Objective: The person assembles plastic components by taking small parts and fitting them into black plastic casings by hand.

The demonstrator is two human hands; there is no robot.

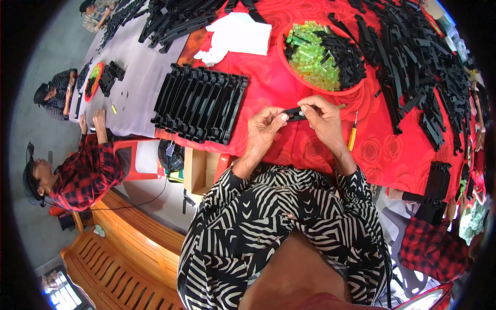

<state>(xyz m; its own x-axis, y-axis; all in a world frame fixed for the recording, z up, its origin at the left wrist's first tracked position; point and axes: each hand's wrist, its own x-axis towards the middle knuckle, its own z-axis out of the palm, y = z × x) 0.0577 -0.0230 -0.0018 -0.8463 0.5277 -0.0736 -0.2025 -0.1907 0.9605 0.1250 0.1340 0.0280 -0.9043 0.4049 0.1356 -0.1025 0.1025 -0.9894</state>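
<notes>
A slim black plastic part [295,114] is held in the air over the red tablecloth, in front of my chest. My left hand [266,129] pinches its left end between thumb and fingers. Fingers of my right hand [323,120] close on its right end and hide part of it. A small tan tip [341,106] shows beside the right fingers; I cannot tell if it is held. Just beyond my hands stands a red bowl [356,92] with yellow-green clear pieces [312,57] and small black parts [347,64]. A yellow-handled screwdriver [353,138] lies right of my right hand.
Rows of long black plastic parts [199,103] lie to the left. A large heap of black strips [413,62] covers the right side, another pile [175,23] the far left. White cloth [240,33] lies behind. Co-workers sit at left and right; a wooden bench [119,258] stands lower left.
</notes>
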